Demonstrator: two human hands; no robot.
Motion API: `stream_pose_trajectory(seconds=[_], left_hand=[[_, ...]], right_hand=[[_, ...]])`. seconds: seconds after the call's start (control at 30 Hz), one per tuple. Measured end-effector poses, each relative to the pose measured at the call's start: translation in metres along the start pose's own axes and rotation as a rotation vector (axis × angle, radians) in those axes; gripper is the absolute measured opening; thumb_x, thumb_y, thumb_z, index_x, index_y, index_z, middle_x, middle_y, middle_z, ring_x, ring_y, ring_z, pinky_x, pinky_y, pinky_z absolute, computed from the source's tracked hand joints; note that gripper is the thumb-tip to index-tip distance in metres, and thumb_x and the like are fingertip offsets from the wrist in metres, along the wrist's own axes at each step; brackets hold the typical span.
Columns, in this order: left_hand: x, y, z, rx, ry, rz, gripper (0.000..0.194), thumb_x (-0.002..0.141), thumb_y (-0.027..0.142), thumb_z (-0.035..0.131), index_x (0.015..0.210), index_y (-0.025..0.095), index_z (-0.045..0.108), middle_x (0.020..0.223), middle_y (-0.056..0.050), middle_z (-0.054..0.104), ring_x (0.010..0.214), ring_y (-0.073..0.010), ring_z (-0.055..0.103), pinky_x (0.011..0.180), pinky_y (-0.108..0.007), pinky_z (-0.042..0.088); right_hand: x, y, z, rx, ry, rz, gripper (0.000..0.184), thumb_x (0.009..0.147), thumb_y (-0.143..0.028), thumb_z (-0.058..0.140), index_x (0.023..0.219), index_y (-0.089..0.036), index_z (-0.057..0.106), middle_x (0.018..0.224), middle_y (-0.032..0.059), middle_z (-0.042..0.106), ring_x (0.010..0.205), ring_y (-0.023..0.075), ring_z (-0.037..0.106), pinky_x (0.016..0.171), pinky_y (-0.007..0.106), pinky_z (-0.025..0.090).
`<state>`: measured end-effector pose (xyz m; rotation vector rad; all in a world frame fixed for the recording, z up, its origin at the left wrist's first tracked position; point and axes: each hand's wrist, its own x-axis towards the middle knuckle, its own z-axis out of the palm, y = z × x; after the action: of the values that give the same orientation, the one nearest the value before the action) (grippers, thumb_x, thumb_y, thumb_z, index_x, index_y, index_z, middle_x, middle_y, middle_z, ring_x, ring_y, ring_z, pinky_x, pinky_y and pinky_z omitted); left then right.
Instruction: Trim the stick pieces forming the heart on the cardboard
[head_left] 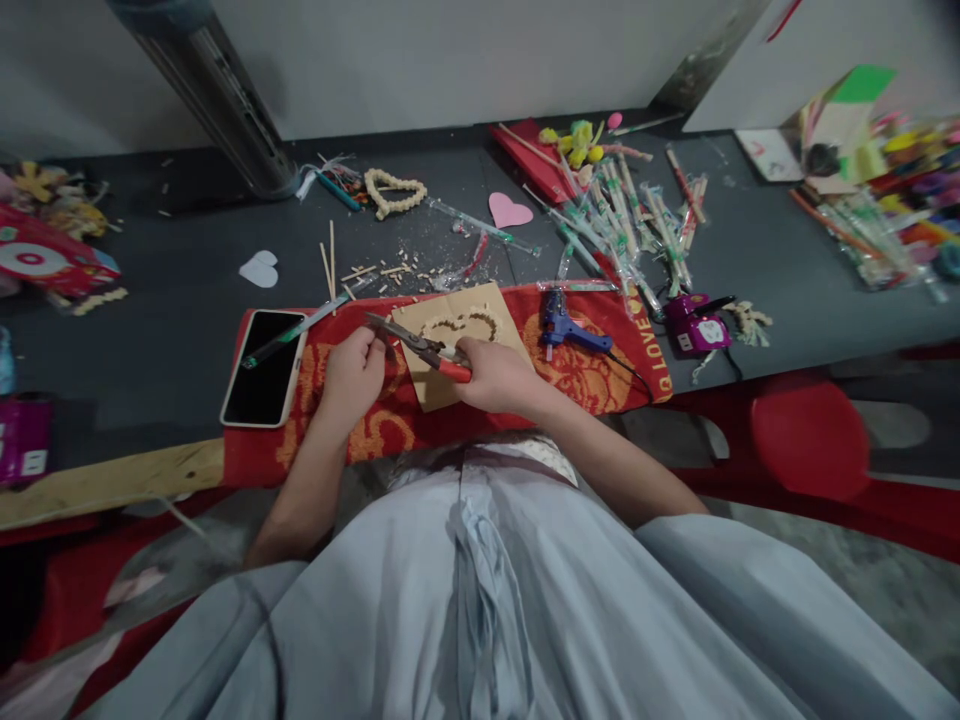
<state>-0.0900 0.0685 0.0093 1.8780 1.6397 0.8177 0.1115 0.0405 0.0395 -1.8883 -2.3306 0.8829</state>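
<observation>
My right hand (496, 376) is closed round the red handles of a pair of pliers (420, 346), whose jaws point left toward my left hand (354, 374). My left hand is curled in a loose fist just left of the jaws; what it pinches is too small to make out. Both hands hover over a piece of brown cardboard (491, 302) bearing a heart outline of small wooden pieces. The cardboard lies on a red patterned cloth (585, 370).
A phone (264, 368) lies at the cloth's left end, with a blue glue gun (566, 328) and a purple one (694, 325) to the right. Behind are wrapped chopsticks (630, 225), a pink paper heart (509, 211), a white one (259, 269), a stick heart (394, 192) and scattered stick offcuts (375, 272). A red stool (810, 435) stands right.
</observation>
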Motion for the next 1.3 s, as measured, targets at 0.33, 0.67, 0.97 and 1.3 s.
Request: stream_pose_trajectory(seconds=[0.33,0.67,0.97,1.3], left_hand=[[-0.010,0.011,0.007,0.427,0.058,0.024,0.016,0.085,0.017,0.039,0.081,0.019,0.055,0.080,-0.008,0.061,0.077,-0.0212,0.057,0.066,-0.030,0.034],[-0.014,-0.004,0.007,0.450,-0.047,0.070,0.015,0.078,0.013,0.041,0.073,0.019,0.052,0.070,-0.006,0.057,0.069,-0.0199,0.054,0.061,-0.030,0.031],[-0.018,0.007,0.010,0.504,-0.029,0.000,0.023,0.088,0.020,0.035,0.085,0.017,0.058,0.083,-0.010,0.064,0.078,-0.0203,0.058,0.064,-0.029,0.033],[-0.015,0.007,0.009,0.498,-0.004,0.012,0.022,0.087,0.022,0.037,0.075,0.018,0.056,0.073,-0.008,0.063,0.069,-0.0195,0.056,0.059,-0.030,0.029]], right_hand=[[-0.001,0.000,0.006,0.070,-0.018,0.039,0.024,0.074,-0.036,0.049,0.090,-0.019,0.050,0.090,0.0121,0.066,0.080,0.0274,0.061,0.058,0.030,0.036],[-0.007,0.007,0.013,0.097,0.017,-0.069,0.030,0.073,-0.033,0.049,0.097,-0.014,0.048,0.103,0.0159,0.062,0.088,0.0266,0.057,0.070,0.033,0.041],[-0.006,-0.003,0.014,0.007,0.034,0.027,0.027,0.072,-0.033,0.051,0.094,-0.017,0.051,0.092,0.0127,0.067,0.082,0.0275,0.062,0.061,0.031,0.038],[-0.006,-0.001,0.011,0.012,-0.009,0.020,0.026,0.074,-0.034,0.048,0.094,-0.016,0.050,0.094,0.0137,0.066,0.083,0.0279,0.062,0.063,0.032,0.040]])
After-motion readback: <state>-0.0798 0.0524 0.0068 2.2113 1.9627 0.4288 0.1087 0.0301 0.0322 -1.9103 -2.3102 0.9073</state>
